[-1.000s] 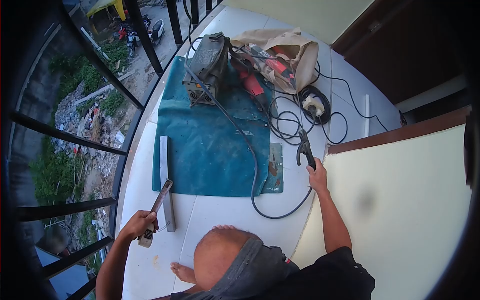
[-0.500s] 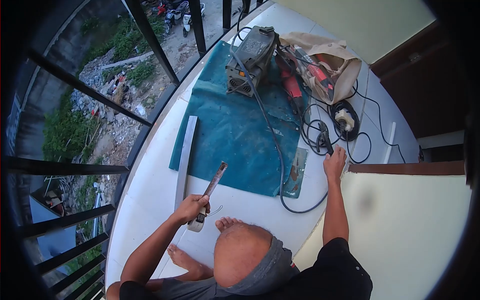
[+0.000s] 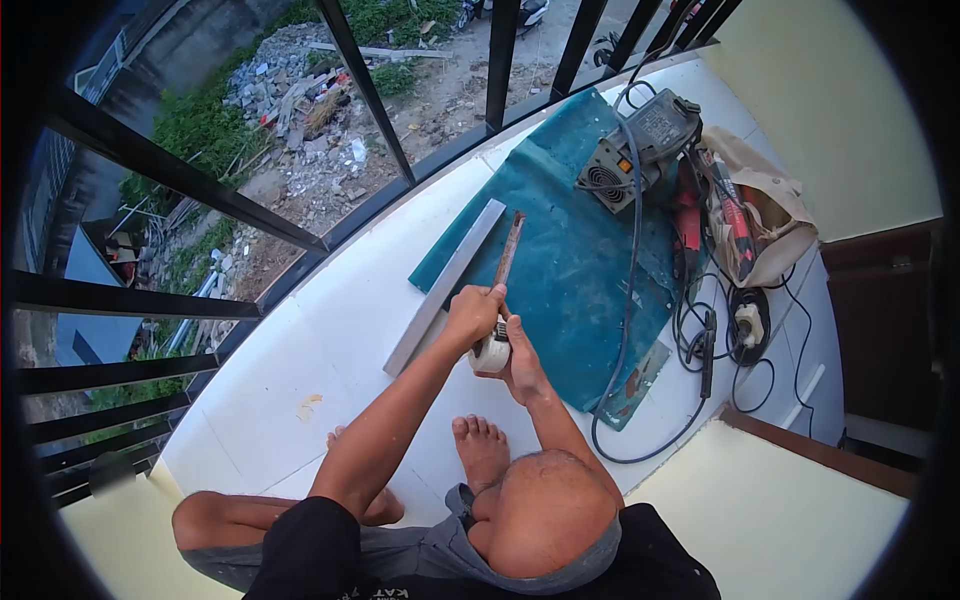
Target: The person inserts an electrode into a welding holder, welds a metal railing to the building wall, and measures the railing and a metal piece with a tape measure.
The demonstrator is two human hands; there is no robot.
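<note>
My left hand [image 3: 473,316] is closed around a tape measure, near where its worn, rusty-looking blade [image 3: 510,246] sticks out. The white tape measure case [image 3: 490,352] hangs just below that hand. My right hand [image 3: 527,366] grips the case from the right side, its thumb pointing up. A square metal bar [image 3: 445,290] lies to the left of both hands, partly on the green sheet [image 3: 560,280] and partly on the white tiles. Above the sheet's lower part, the blade tip points away from me.
A grey welding machine [image 3: 645,150] stands at the sheet's far end. Beside it are a red power tool [image 3: 688,215] and a beige bag [image 3: 790,235] with tools. Black cables and a black-handled holder [image 3: 708,355] lie right. Black railing bars [image 3: 370,90] border the left.
My right hand has let go of the black-handled holder and come left onto the tape measure case. My left hand still holds the tape measure. The view has swung left.
</note>
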